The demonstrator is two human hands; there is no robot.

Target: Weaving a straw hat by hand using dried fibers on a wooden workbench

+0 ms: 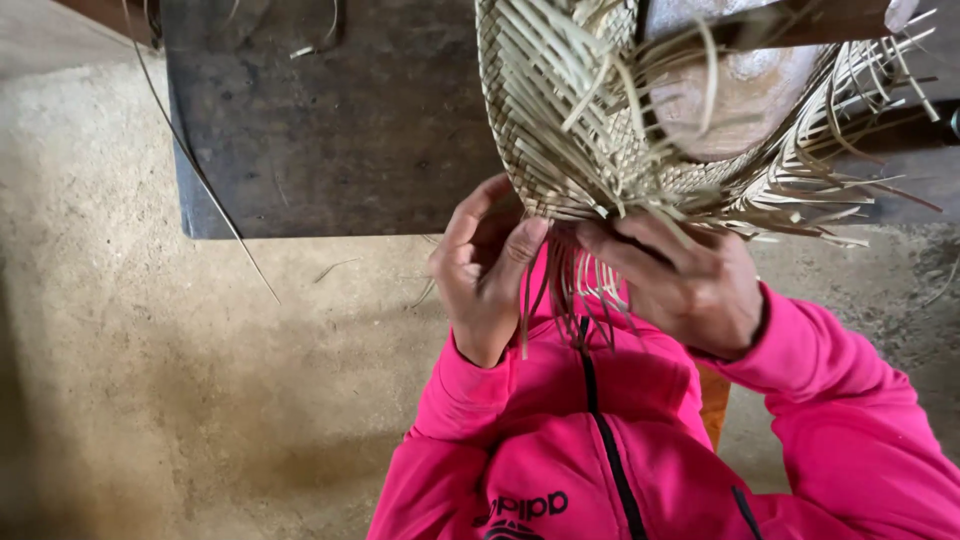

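Both hands pinch loose strands at near edge of woven straw piece [580, 120], left hand [485, 270] and right hand [690, 285] level.

Rustic weaving workshop: earthen floor [150, 350], half-woven straw piece [570, 110].

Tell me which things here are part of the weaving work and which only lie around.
In the work:
- pale woven straw piece with loose strips
- rounded pale block under the weave
- left hand and right hand, both pinching strips

Lying about:
- long loose straw strand
- short straw scraps on the sandy floor
- dark flat slab
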